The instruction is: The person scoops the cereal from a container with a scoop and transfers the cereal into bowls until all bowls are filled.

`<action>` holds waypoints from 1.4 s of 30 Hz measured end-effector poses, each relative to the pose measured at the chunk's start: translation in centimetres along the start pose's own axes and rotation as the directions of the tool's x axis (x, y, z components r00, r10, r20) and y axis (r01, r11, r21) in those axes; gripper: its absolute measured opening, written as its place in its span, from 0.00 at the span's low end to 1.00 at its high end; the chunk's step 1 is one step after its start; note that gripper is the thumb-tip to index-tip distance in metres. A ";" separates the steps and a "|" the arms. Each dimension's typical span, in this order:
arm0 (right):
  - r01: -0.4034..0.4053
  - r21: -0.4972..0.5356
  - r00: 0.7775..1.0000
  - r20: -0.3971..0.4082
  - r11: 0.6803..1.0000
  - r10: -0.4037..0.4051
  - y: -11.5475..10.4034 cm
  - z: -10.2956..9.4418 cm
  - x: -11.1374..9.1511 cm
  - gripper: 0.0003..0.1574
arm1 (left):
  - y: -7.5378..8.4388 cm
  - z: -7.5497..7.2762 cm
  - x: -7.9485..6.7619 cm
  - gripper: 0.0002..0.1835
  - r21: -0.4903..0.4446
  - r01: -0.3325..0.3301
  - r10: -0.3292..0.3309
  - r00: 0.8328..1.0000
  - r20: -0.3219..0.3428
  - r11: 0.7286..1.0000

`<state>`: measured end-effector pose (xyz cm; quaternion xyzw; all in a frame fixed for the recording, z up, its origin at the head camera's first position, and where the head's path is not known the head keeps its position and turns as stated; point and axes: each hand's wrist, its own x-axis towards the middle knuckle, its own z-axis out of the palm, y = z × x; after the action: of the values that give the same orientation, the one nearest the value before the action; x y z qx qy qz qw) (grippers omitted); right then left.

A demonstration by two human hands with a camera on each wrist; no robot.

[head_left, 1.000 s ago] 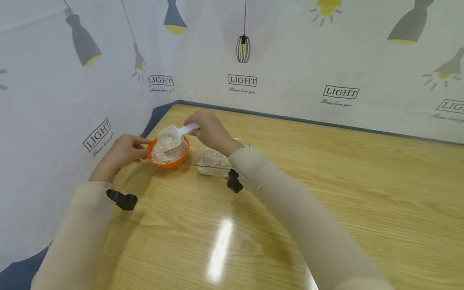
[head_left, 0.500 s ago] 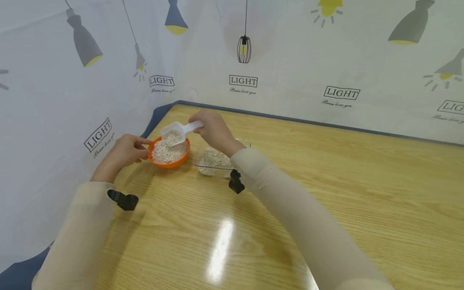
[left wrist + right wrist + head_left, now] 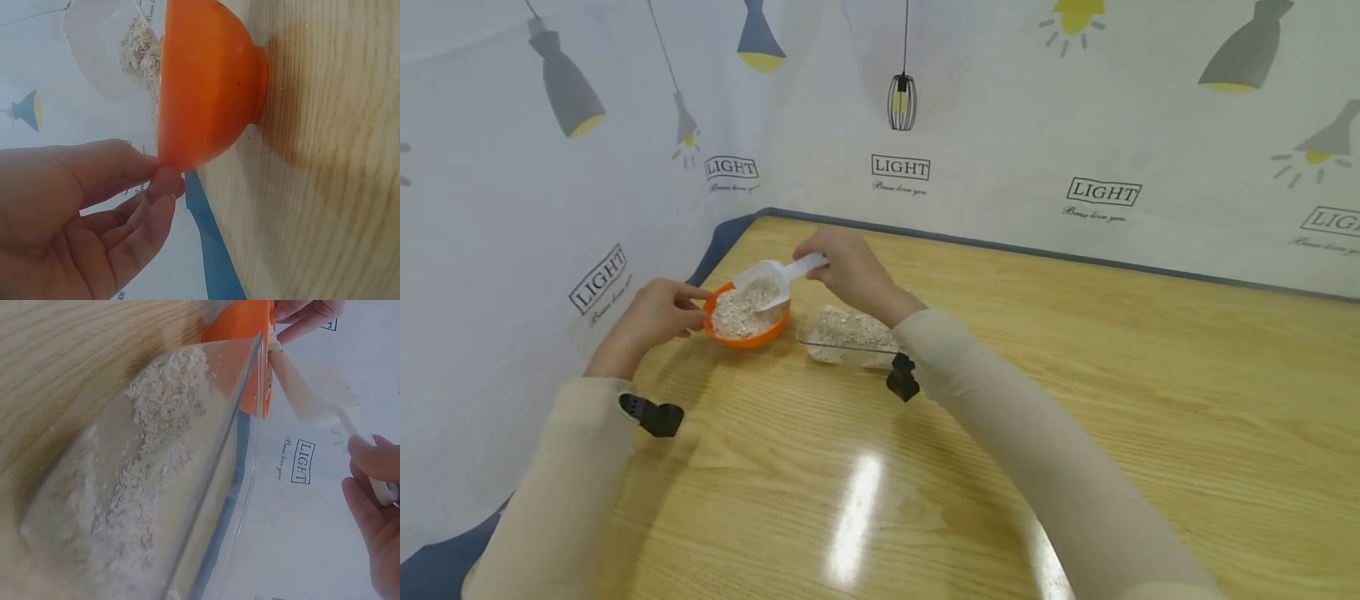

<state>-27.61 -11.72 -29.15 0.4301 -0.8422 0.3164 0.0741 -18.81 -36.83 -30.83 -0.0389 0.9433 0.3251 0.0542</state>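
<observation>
An orange bowl [image 3: 748, 341] full of pale oat flakes [image 3: 732, 317] stands upright on the table's far left part. My left hand [image 3: 662, 312] pinches its left rim between thumb and fingers, as the left wrist view shows up close with the bowl [image 3: 206, 81]. In my right hand [image 3: 846, 265] is the handle of a white scoop [image 3: 784, 276]. The scoop is tilted over the bowl's right side, its front edge at the heap, with some flakes in it. To the right of the bowl, below my right wrist, sits a clear rectangular container [image 3: 850, 354] holding more flakes [image 3: 125, 512].
The wooden table [image 3: 775, 467] reaches a dark blue edge at the back and left. A white curtain [image 3: 1000, 125] printed with lamps rises close behind the bowl and along the left side. A few stray flakes lie near the bowl's foot.
The scoop and my right hand have shifted a little to the right, and the amount of flakes seen in the scoop has dropped. My left hand and the bowl stay in place.
</observation>
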 end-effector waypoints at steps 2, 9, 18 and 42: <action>0.017 -0.010 1.000 -0.006 1.000 -0.018 0.0 -0.2 -0.2 0.16 | 0.0 0.0 0.0 0.22 -0.006 0.006 -0.006 1.000 0.000 1.000; 0.095 -0.071 0.995 -0.016 0.993 -0.096 0.2 -0.6 -0.7 0.16 | -0.1 0.1 0.2 0.22 0.007 0.023 -0.023 1.000 0.009 1.000; 0.117 -0.088 0.989 -0.085 0.989 -0.125 0.1 -1.0 -0.9 0.14 | -0.1 0.1 0.4 0.23 0.013 0.035 -0.035 0.999 0.016 0.999; -0.038 0.093 0.994 -0.096 0.995 0.047 3.1 -2.9 -3.1 0.15 | -0.1 0.6 0.7 0.23 0.023 0.037 -0.036 0.999 -0.006 0.999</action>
<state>-28.53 -6.49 -29.55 0.3989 -0.8313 0.3768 0.0889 -19.42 -36.62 -31.44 -0.0564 0.9462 0.3133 0.0578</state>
